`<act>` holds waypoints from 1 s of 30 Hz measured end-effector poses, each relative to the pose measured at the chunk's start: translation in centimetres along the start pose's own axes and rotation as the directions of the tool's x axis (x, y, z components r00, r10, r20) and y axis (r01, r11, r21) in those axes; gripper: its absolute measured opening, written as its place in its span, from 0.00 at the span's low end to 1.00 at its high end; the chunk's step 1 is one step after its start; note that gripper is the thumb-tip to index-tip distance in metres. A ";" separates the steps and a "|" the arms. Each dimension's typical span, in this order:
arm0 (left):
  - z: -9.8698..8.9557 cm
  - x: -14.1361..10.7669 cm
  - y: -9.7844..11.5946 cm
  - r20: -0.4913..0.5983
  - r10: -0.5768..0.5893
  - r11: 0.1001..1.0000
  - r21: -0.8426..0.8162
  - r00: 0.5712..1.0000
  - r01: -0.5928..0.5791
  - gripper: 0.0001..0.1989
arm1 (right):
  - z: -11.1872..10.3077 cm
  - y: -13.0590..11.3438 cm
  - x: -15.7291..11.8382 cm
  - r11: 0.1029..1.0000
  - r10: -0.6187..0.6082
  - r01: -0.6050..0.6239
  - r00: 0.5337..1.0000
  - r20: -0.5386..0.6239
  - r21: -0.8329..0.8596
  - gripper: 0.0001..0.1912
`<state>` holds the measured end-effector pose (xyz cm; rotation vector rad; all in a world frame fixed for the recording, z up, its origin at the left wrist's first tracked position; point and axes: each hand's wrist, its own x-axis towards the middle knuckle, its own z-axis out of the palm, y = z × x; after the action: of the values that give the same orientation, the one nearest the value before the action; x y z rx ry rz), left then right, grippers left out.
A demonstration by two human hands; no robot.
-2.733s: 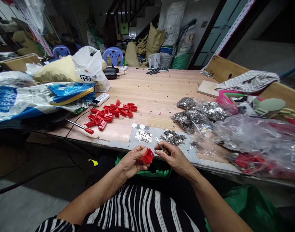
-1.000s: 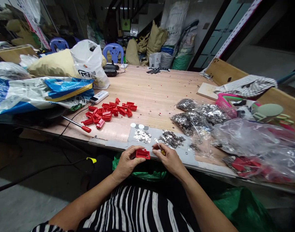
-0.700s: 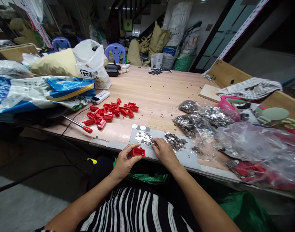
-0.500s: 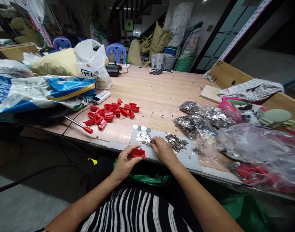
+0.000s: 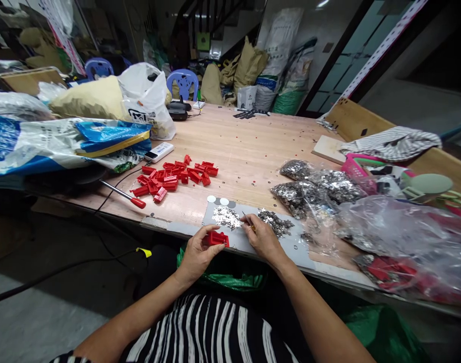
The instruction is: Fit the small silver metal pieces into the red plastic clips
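Note:
My left hand (image 5: pixel 195 254) is closed on a small red plastic housing (image 5: pixel 217 238), gripping it between thumb and fingers at the table's front edge. Its open side faces up, and small metal bits show at its right end. In my right hand (image 5: pixel 264 239) is a thin pointed tool (image 5: pixel 247 219) with a dark metal tip and a yellowish part by the fingers; its exact kind is unclear. The tip points up and left, beside a pile of bright flat metal pieces (image 5: pixel 226 217). Behind my right hand lies a darker pile of small metal parts (image 5: pixel 276 222).
More red plastic housings (image 5: pixel 170 177) are heaped at left, near a red-tipped lever (image 5: pixel 137 202). Clear bags of metal parts (image 5: pixel 300 196) and a large plastic bag (image 5: pixel 397 222) crowd the right side. Both metal piles lie on a grey mat (image 5: pixel 253 243).
My right hand has shifted slightly right, away from the bright pieces, and the tool's tip now points upward. My left hand still holds the red housing, nearly in the same place.

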<state>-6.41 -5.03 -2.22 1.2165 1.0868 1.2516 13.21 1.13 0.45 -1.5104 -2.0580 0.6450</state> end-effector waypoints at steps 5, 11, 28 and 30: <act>0.8 0.1 -0.2 -0.042 0.131 0.963 0.243 0.990 -0.117 0.14 | 0.3 -0.3 -1.2 0.945 0.101 -0.119 0.992 0.074 0.305 0.07; 1.6 0.1 0.4 0.003 0.274 0.882 0.397 0.962 -0.253 0.12 | 1.7 -1.0 -2.3 0.736 0.161 -0.253 0.966 0.202 0.628 0.14; 2.1 0.0 0.5 0.165 0.493 0.703 0.503 0.854 -0.503 0.11 | 2.4 -1.3 -3.6 0.855 0.200 -0.204 0.978 0.060 0.476 0.13; 2.0 0.0 0.5 0.192 0.489 0.698 0.499 0.851 -0.513 0.11 | 2.3 -1.3 -3.5 0.831 0.206 -0.218 0.975 0.082 0.511 0.13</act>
<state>-4.42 -5.19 -1.59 2.0773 1.1503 1.3503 11.68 -2.80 -0.93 -1.4080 -1.5552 1.2004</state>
